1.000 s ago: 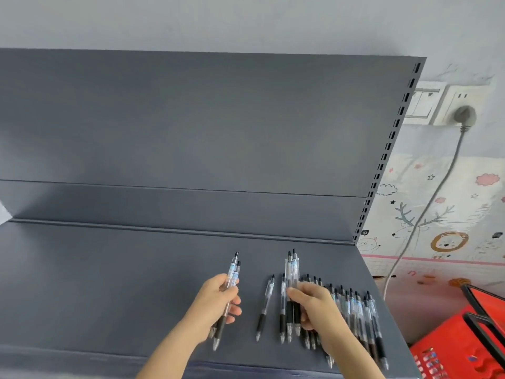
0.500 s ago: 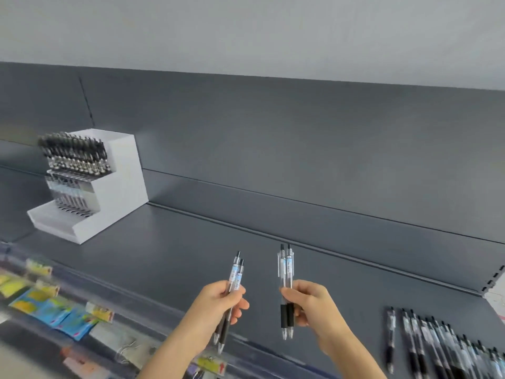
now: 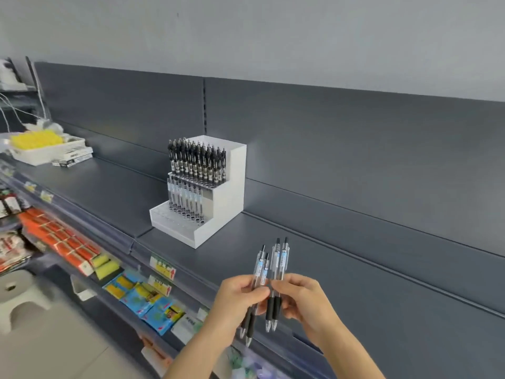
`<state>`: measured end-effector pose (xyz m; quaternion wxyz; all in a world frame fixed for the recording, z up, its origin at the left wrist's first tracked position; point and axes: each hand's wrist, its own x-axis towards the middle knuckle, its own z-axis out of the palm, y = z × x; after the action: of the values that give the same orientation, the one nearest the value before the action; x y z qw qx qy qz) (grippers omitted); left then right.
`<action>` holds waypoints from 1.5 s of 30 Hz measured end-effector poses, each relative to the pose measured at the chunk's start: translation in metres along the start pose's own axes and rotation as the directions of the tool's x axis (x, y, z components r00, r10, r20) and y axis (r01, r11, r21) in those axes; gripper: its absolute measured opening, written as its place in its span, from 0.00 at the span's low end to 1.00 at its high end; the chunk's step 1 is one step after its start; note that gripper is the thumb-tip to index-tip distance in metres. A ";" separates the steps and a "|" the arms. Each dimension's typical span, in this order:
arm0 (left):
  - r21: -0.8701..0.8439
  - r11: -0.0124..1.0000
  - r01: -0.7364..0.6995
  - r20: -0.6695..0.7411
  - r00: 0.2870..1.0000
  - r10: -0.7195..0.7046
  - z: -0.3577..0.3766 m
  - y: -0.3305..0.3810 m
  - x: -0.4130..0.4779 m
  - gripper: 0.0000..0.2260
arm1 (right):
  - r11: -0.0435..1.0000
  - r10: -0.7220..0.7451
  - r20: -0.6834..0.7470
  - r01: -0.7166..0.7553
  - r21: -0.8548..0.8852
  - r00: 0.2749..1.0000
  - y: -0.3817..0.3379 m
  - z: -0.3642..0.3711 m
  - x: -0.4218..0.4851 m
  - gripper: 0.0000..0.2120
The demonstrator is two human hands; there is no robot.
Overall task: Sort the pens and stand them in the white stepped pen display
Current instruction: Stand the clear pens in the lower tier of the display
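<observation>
1. The left hand [image 3: 240, 299] grips two pens, the left pair [image 3: 261, 269]. Its thumb and curled fingers are closed round the barrels. The clickers are up, the tips are down, and the pair leans a little to the right.
2. The right hand [image 3: 303, 299] pinches the right pair [image 3: 280, 261], which stand upright and side by side. The thumb sits in front, just above the black grips, and the fingers curl behind.
3. Both pairs are held in the air over the front edge of the grey shelf [image 3: 355, 283]. They are very close at mid-barrel (I cannot tell whether they actually touch).
4. The display [image 3: 232, 187] stands on the shelf, well to the left of the hands and further back, near the back panel.
5. Its top step is packed with black pens [image 3: 196, 162]. The step below carries a row of clear pens [image 3: 184, 195] along its left part. The front steps show rows of holes.
6. At the far left of the shelf sits a white tray [image 3: 41, 157] with something yellow in it, and flat boxes [image 3: 72, 158] lie just beside it.
7. Below are orange packs [image 3: 60, 242] and blue packets [image 3: 144, 296] on a lower shelf. A white stool [image 3: 19, 294] stands on the floor.
</observation>
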<state>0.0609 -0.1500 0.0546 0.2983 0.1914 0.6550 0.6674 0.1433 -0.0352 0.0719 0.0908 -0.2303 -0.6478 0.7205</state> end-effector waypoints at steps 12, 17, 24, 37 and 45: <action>0.097 0.994 -0.053 -0.127 0.990 0.065 -0.085 0.019 0.101 0.10 | 0.995 0.045 -0.044 -0.041 0.086 0.998 -0.008 0.071 0.142 0.05; 0.134 0.991 -0.024 -0.147 0.988 0.043 -0.123 0.025 0.145 0.05 | 0.997 0.030 -0.014 -0.029 0.067 0.999 -0.022 0.090 0.185 0.07; 0.038 0.997 0.064 -0.142 0.988 -0.058 -0.178 0.026 0.183 0.04 | 0.997 -0.031 -0.163 0.018 -0.079 0.986 -0.027 0.103 0.221 0.05; 0.072 0.997 0.035 0.185 0.982 -0.048 -0.275 0.035 0.233 0.06 | 0.932 -0.281 -0.543 0.089 -0.351 0.792 -0.034 0.166 0.255 0.08; 0.139 0.990 -0.035 0.292 0.956 -0.007 -0.330 0.044 0.249 0.05 | 0.839 -0.373 -0.661 -0.066 -0.539 0.652 -0.042 0.193 0.279 0.09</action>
<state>-0.3452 -0.2372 0.0414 0.3725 0.3130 0.6484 0.5856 -0.1953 -0.0820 0.0642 0.3447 -0.4610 -0.7395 0.3490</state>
